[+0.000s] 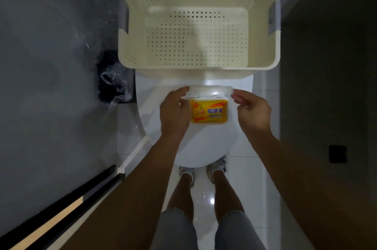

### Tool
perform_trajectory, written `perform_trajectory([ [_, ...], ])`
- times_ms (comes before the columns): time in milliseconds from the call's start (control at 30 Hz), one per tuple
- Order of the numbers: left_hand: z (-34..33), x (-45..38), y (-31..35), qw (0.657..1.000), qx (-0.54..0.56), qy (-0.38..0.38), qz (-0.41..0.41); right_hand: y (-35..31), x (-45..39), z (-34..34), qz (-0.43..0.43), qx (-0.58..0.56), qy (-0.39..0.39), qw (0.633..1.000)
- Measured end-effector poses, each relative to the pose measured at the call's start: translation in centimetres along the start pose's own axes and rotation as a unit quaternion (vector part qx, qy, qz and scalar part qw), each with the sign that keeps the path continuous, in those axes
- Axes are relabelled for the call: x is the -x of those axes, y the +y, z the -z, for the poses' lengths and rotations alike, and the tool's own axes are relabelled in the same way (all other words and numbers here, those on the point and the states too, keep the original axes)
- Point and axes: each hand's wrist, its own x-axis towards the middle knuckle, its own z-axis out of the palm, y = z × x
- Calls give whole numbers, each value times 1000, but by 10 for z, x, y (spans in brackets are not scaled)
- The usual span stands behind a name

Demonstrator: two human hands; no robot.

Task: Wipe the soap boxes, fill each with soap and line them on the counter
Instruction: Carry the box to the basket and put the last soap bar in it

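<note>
Basket: a large cream plastic tub is sitting at the far end, stiff-walled and perforated with small holes, nothing showing inside it.
Toilet lid: a smooth, glossy white dome is serving as the work surface; being curved and slick, it is likely letting things slide.
Soap box: a white, rigid plastic case with rounded corners is resting open on the lid, just near of the basket; it probably weighs little and is best taken by its two short ends.
Soap: a yellow-orange wrapped bar is lying in the box's near half; the glossy wrapper looks slippery.
Left hand: it is curling its fingers round the box's left end.
Right hand: it is pinching the raised cover's right edge.
</note>
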Motion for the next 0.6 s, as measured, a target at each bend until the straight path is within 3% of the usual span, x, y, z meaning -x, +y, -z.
perform_trajectory([
  [167,1,28,-16,1000,-8,0,8,18,16,2,-27,-8,10,1000],
  [300,-8,26,-26,996,-41,-50,60,28,19,-7,-88,-22,-26,996],
  [433,-16,14,-27,987,-104,-103,69,23,18,-14,-96,-14,-70,993],
  [600,-9,21,-17,992,-24,-93,83,15,29,-2,-108,-65,-35,991],
])
